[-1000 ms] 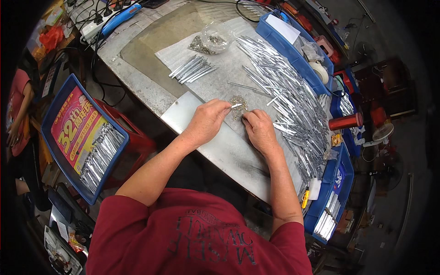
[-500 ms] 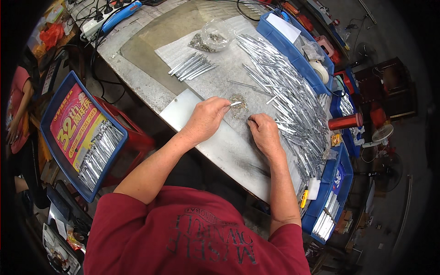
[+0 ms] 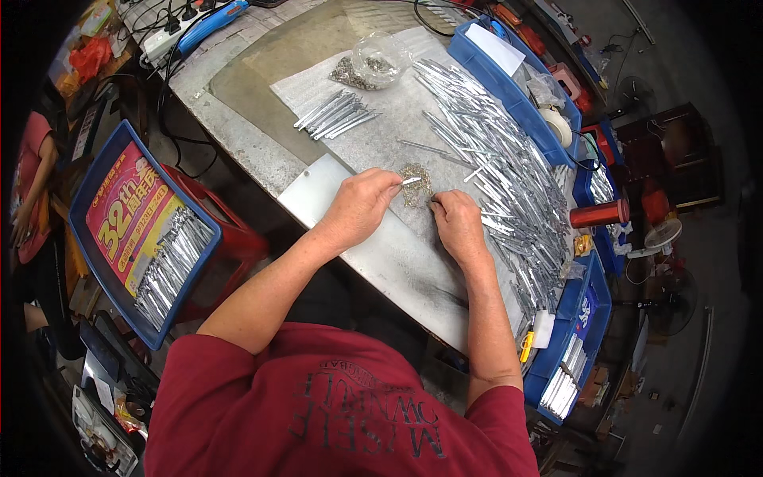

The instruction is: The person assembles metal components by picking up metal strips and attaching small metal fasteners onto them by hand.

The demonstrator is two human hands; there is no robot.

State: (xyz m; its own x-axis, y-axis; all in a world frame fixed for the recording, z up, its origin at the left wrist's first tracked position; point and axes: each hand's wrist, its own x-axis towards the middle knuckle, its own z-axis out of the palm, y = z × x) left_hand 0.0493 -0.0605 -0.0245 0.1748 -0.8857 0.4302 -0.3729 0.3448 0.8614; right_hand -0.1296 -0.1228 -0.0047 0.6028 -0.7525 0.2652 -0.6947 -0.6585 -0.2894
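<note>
My left hand [image 3: 359,205] is closed in a pinch on a thin silvery metal strip [image 3: 411,181], and only its tip shows past the fingers. Just beyond the tip lies a small loose pile of tiny brass-coloured parts [image 3: 415,197] on the worktable [image 3: 373,163]. At the pile's right edge, my right hand [image 3: 459,225] has thumb and fingertips pressed together; anything between them is too small to make out. A large heap of flat metal strips [image 3: 509,171] spreads to the right of both hands. Farther off, a smaller bundle of strips [image 3: 338,115] lies side by side.
Behind the bundle sits a clear plastic bag of small metal parts [image 3: 358,73]. Blue trays stand along the right side, one [image 3: 517,87] at the back and one [image 3: 592,318] nearer. Left of the table, another blue tray [image 3: 103,254] with strips rests on a red stool [image 3: 238,230].
My right fingertips have shifted slightly toward the pile of tiny parts. The left hand keeps its pinch on the strip in nearly the same place.
</note>
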